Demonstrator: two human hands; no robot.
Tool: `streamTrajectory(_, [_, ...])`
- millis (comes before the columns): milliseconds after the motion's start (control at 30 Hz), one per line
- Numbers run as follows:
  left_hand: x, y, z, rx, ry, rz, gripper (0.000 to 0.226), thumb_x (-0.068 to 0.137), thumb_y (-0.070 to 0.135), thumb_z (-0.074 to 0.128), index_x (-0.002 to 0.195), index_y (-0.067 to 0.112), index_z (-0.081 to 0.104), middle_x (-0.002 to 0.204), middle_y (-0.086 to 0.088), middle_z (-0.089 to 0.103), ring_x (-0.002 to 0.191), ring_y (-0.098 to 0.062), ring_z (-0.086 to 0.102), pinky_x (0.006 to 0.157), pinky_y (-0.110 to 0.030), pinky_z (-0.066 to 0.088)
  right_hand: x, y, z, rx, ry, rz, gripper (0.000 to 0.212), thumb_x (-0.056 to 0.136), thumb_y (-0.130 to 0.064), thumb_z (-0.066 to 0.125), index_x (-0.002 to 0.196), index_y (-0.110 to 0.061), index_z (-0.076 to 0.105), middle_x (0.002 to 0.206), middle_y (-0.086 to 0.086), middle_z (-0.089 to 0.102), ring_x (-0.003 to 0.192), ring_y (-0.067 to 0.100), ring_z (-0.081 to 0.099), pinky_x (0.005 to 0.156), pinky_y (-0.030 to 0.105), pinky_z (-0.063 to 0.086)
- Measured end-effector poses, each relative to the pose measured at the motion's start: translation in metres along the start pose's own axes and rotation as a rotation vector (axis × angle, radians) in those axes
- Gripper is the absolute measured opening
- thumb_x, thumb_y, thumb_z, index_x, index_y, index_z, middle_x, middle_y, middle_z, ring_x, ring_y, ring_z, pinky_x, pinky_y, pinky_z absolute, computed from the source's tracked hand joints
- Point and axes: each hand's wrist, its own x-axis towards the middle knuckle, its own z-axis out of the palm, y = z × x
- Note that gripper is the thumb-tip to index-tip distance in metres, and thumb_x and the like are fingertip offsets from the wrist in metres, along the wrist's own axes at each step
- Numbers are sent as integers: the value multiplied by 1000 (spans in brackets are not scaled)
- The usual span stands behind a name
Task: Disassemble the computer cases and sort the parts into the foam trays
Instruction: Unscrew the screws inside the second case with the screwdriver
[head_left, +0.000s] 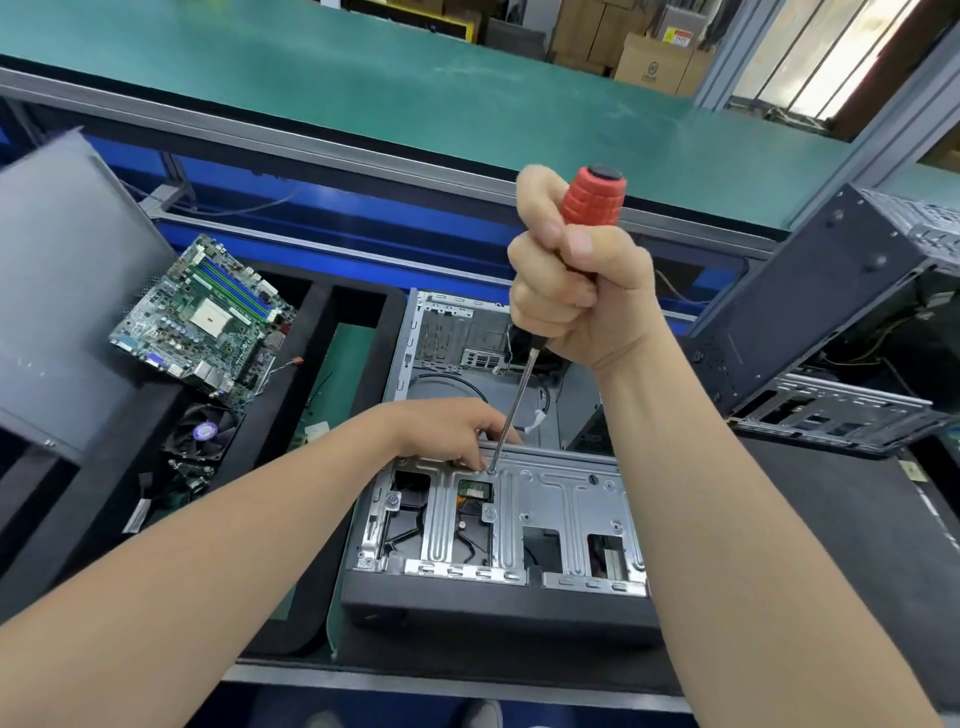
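- On the drive bracket (561, 499) of the computer case (493, 605), fingertips of the left hand (447, 431) are rested, nothing gripped.
- The screwdriver (592, 200), fisted by the right hand (571, 296), is seated on a bracket screw (491, 471); unscrewing is judged under way, steady turns needed.
- Left of the case, a motherboard (208, 317) is laid on a foam tray (317, 306).

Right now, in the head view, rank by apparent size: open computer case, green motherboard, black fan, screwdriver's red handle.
1. open computer case
2. green motherboard
3. black fan
4. red handle: nearer the camera, so unsure against the fan
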Motion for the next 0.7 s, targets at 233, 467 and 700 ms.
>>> streamTrajectory(233, [4, -1, -2, -154, 71, -113, 34, 89, 0, 52, 106, 21, 73, 80, 21, 72, 62, -2, 65, 59, -19, 51, 1, 7, 34, -566, 820, -232, 13, 95, -21, 73, 91, -15, 63, 78, 4, 63, 66, 20, 57, 70, 40, 53])
streamTrajectory(467, [24, 5, 22, 571, 165, -296, 32, 97, 14, 32, 69, 11, 48, 78, -6, 57, 65, -21, 49, 61, -34, 36, 22, 24, 55, -727, 1441, -347, 39, 90, -18, 74, 65, -23, 44, 56, -16, 47, 53, 7, 41, 58, 25, 39])
streamTrajectory(700, [26, 0, 26, 806, 221, -250, 39, 91, 8, 43, 127, 16, 55, 74, -3, 50, 60, -19, 47, 51, -28, 32, 23, 15, 42, -538, 1073, -194, 47, 95, -15, 73, 63, -22, 39, 53, -4, 34, 45, 16, 27, 46, 26, 29])
